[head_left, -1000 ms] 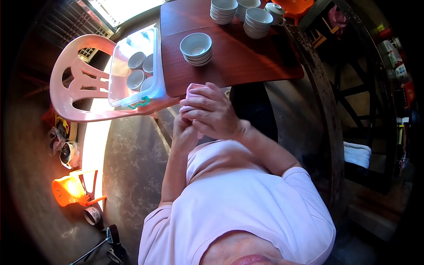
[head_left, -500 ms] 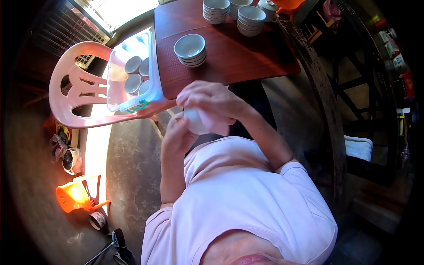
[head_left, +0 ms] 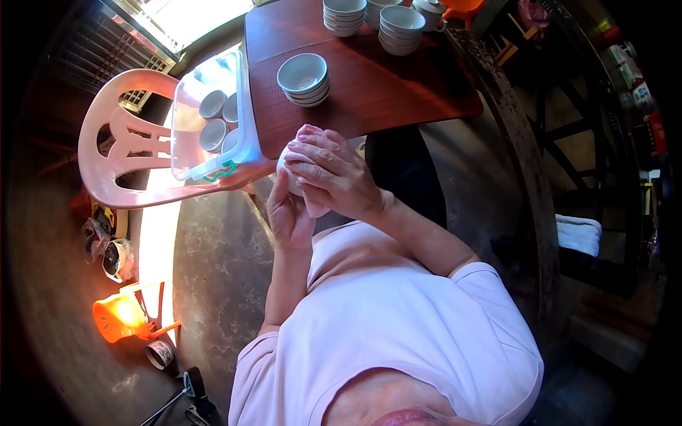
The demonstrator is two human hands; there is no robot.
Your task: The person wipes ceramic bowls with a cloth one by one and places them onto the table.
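My left hand (head_left: 290, 221) is wrapped round the lower left side of a white bowl (head_left: 293, 186) just off the near table edge. Over the bowl's other side lies my right hand (head_left: 339, 174), its fingers bent round a pink cloth (head_left: 315, 206) pressed against the bowl. Most of the bowl is hidden behind my fingers and the cloth. Beyond my hands, a stack of several white bowls (head_left: 304, 79) stands on the red-brown table (head_left: 383, 106).
To the left, a clear plastic box (head_left: 245, 135) with several bowls stands on a pink chair (head_left: 106, 163). More bowl stacks (head_left: 400, 32) and a lidded pot (head_left: 429, 14) are at the table's back. An orange stool (head_left: 121, 316) is on the floor.
Both hands have moved slightly up toward the table with the bowl and cloth. The right fingers have come further over the bowl, and the cloth now shows above them.
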